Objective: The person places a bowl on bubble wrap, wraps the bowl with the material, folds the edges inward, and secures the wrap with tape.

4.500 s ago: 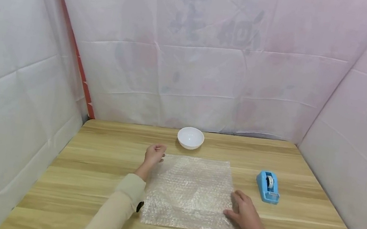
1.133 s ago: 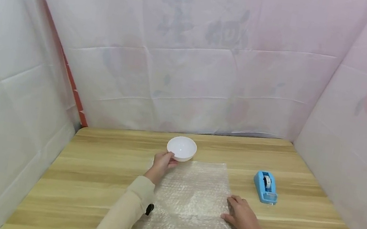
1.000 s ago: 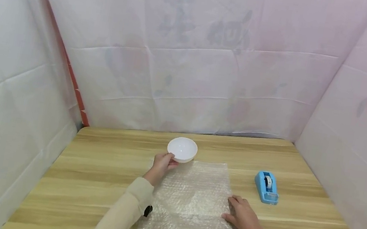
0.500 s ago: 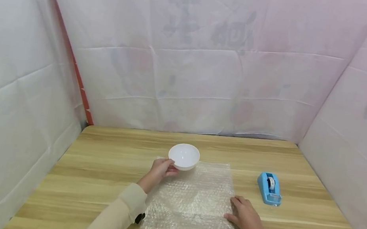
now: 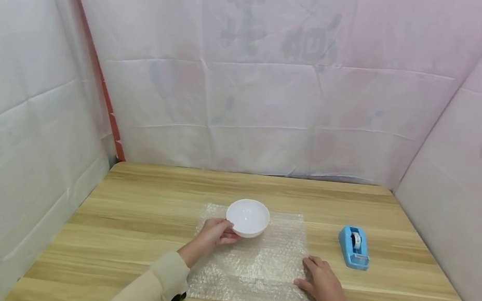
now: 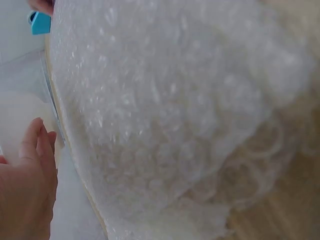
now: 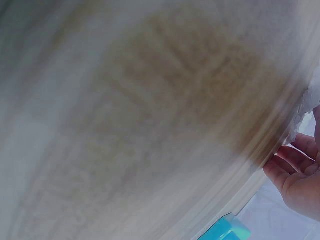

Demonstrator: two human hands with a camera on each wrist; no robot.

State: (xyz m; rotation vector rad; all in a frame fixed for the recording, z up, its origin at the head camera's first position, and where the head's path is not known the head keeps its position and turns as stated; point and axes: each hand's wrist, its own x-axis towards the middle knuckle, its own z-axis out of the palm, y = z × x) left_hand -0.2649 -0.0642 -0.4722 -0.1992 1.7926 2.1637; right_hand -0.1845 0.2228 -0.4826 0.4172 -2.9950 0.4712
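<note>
A white bowl [image 5: 247, 217] is over the back part of a clear bubble wrap sheet [image 5: 259, 274], tipped slightly toward me. My left hand [image 5: 210, 236] pinches its near-left rim, thumb on top and fingers underneath. Whether the bowl touches the sheet I cannot tell. In the left wrist view the bowl [image 6: 22, 125] is pale and partly behind the hand [image 6: 30, 185], with the bubble wrap [image 6: 150, 90] filling the middle. My right hand [image 5: 323, 284] rests on the sheet's right edge with relaxed fingers; in the right wrist view the hand [image 7: 300, 175] touches that edge.
A blue tape dispenser [image 5: 354, 248] with a roll in it stands right of the sheet. The wooden table [image 5: 126, 216] is bounded by hanging white cloth [image 5: 250, 94] at the back and both sides. A dark object [image 5: 178, 298] shows under the left sleeve.
My left hand first reached toward the bowl, then took its rim. The bowl has come from the table's back toward me, over the sheet. The right hand has stayed at the sheet's edge.
</note>
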